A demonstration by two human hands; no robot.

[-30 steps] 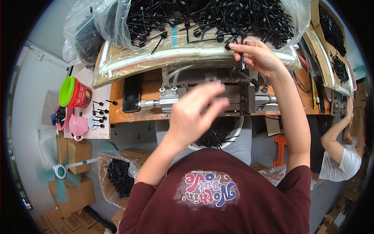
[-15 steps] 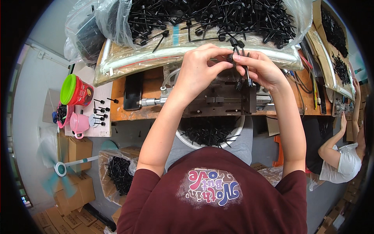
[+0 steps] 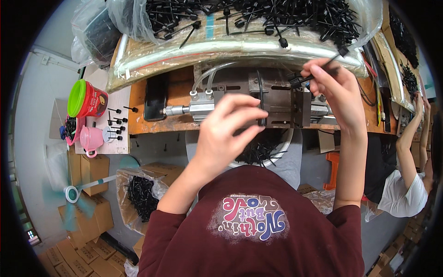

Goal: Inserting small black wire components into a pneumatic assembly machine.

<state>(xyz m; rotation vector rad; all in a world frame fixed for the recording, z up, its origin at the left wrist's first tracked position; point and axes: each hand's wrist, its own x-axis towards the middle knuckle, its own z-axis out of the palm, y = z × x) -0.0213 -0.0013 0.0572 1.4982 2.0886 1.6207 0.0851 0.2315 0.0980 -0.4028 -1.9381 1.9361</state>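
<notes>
— Above the metal press block [image 3: 277, 104] on the wooden bench [image 3: 180, 99], what is my right hand [image 3: 334, 92] doing?

— I see it pinched shut on several thin black plastic pins with round heads [image 3: 318, 70]. The stems run through the fingertips [image 3: 308, 76], with their lower ends poking out toward the block and 1 head sticking up past the knuckles near the clear plastic sheet [image 3: 230, 46].

— And my left hand [image 3: 228, 134]?

— It hovers in front of the block, lower than the right, fingers curled loosely. I cannot tell whether anything sits inside it; nothing shows between the fingers [image 3: 244, 113].

— Where do the rest of the pins lie?

— I count 3 stores. A big heap of black pins [image 3: 258, 14] rests on the sheet beyond the block, well above both hands. A white round bowl of pins [image 3: 263, 150] sits below the block, just beside my left wrist. A clear bag of pins [image 3: 140, 198] stands on the floor to the left.

— Anything else on the bench?

— A silver air cylinder [image 3: 196, 107] joins the block's left side, and a black phone [image 3: 156, 97] lies beyond it. Farther left I see a red tub with a green lid [image 3: 85, 98] and a pink cup [image 3: 91, 137].
</notes>
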